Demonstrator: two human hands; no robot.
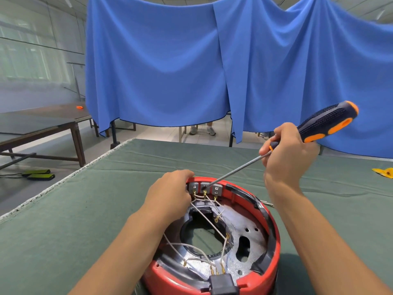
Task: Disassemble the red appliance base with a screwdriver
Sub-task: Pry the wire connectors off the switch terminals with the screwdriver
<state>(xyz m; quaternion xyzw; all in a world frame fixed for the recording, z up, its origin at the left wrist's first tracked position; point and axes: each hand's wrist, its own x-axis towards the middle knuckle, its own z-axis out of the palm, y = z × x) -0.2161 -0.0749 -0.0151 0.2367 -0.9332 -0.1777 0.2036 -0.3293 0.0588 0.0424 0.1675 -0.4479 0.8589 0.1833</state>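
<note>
Screwdriver (306,133) in right hand (289,150), tip on base (270,220)

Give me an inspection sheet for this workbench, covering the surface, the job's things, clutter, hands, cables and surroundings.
Surface: table under a wrinkled green cloth.
Job's things: red appliance base lying open side up; screwdriver tip at the middle terminal block on the far rim.
Clutter: yellow item at the right edge of the table.
Hands: left hand grips the base's far rim; right hand grips the screwdriver near the shaft.
Cables: white wires cross the open base to brass terminals.
Surroundings: blue curtain; side table; a person's shoes under the curtain.
</note>
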